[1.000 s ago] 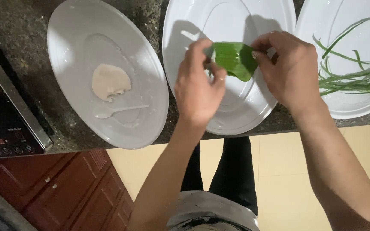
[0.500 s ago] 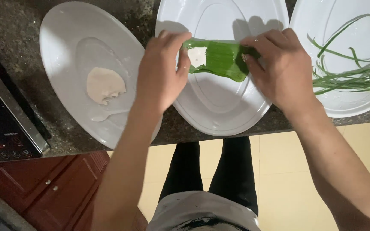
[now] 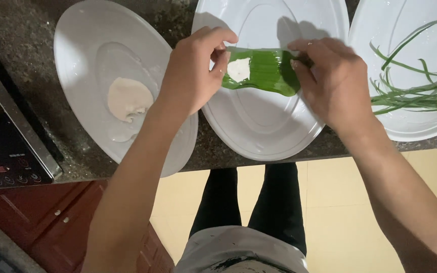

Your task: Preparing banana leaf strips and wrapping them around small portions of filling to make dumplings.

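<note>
Unrolled wider than a moment ago, the green leaf (image 3: 265, 71) is pinched at either end by left hand (image 3: 190, 76) and right hand (image 3: 335, 83), white filling (image 3: 239, 69) exposed.

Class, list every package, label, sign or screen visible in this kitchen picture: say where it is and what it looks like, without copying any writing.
Cooktop control panel: far left on the counter, a flat black glass strip with a small red display, a row of round touch symbols and a silver edge.
No packages, labels or signs in view.
</note>
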